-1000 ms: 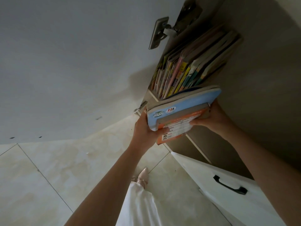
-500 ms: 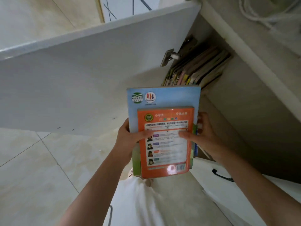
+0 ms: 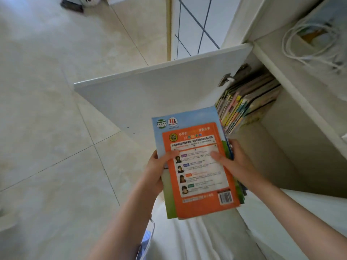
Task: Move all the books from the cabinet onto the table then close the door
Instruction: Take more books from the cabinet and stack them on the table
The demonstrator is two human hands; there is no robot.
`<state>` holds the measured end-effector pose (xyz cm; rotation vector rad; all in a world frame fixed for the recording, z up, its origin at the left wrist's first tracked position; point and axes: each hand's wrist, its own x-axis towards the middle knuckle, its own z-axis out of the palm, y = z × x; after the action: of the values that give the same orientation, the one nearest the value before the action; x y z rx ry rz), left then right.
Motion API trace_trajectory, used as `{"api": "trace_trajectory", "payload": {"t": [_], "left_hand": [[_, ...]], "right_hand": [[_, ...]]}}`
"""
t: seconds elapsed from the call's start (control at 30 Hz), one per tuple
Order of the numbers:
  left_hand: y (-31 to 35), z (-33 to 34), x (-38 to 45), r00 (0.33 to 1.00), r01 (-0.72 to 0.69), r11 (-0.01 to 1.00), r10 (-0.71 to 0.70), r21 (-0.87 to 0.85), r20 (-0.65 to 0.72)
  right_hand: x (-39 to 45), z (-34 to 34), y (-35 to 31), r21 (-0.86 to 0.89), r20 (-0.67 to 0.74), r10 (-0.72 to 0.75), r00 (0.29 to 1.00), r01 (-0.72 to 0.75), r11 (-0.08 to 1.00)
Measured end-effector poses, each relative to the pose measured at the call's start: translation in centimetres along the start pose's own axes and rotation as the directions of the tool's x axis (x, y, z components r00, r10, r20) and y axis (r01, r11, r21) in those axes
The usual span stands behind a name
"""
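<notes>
I hold a small stack of books (image 3: 197,166) flat in front of me, an orange-covered one on top of a larger blue one. My left hand (image 3: 155,169) grips the stack's left edge with the thumb on the cover. My right hand (image 3: 234,162) grips its right edge, thumb across the orange cover. Behind the stack, several more books (image 3: 244,104) stand packed upright in the open cabinet (image 3: 300,139). The white cabinet door (image 3: 150,91) stands swung wide open to the left.
A coiled white cable (image 3: 308,40) lies on the shelf above the books. A second white door (image 3: 309,212) is at lower right. Beige floor tiles (image 3: 56,128) spread to the left. A blue-lined panel (image 3: 193,27) stands behind the door.
The stack has come out of the cabinet toward me and been turned flat, cover up. My view has risen above the open door.
</notes>
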<state>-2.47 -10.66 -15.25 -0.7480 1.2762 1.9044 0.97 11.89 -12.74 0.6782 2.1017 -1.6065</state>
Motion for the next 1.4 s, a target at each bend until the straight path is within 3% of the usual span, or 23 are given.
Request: {"api": "trace_trajectory", "payload": {"t": [0.1, 0.27, 0.4, 0.5, 0.63, 0.87, 1.03, 1.27, 1.4], "left_hand": [[-1.3, -0.4, -2.4, 0.992, -0.013, 0.998, 0.006, -0.054, -0.126], [-4.2, -1.4, -7.0, 0.965, -0.080, 0.994, 0.057, -0.080, -0.255], [-6.8, -2.4, -11.5, 0.958, -0.173, 0.981, 0.148, -0.084, -0.244], [-8.8, -2.6, -15.0, 0.923, -0.252, 0.966, 0.222, -0.060, -0.314], [-11.6, -2.9, -19.6, 0.801, -0.412, 0.910, 0.334, -0.053, -0.497], [-16.9, -6.3, -27.7, 0.501, -0.627, 0.779, 0.408, 0.005, -0.764], [-20.2, -11.0, -33.2, 0.385, -0.684, 0.729, 0.346, -0.013, -0.856], [-26.4, -19.3, -40.9, 0.278, -0.724, 0.686, 0.198, -0.069, -0.940], [-29.5, -24.0, -44.9, 0.198, -0.718, 0.694, 0.145, -0.043, -0.969]], "right_hand": [[-0.9, 1.2, 0.0, -0.108, 0.091, 0.024, 0.996, -0.015, 0.994], [-2.8, 2.3, -0.1, -0.115, 0.137, 0.067, 0.988, -0.051, 0.992], [-5.1, 3.2, -0.5, -0.089, 0.211, 0.063, 0.975, -0.045, 0.995], [-7.5, 4.5, -1.9, -0.114, 0.274, 0.014, 0.962, 0.018, 0.993], [-11.3, 7.0, -2.6, -0.200, 0.364, -0.053, 0.930, 0.134, 0.971], [-18.2, 15.4, -3.2, -0.305, 0.598, -0.187, 0.779, 0.438, 0.846], [-22.7, 22.9, -2.6, -0.360, 0.694, -0.144, 0.705, 0.514, 0.779], [-30.6, 34.4, -0.2, -0.384, 0.811, -0.030, 0.584, 0.571, 0.725], [-34.6, 40.2, 2.3, -0.372, 0.878, 0.055, 0.476, 0.606, 0.703]]}}
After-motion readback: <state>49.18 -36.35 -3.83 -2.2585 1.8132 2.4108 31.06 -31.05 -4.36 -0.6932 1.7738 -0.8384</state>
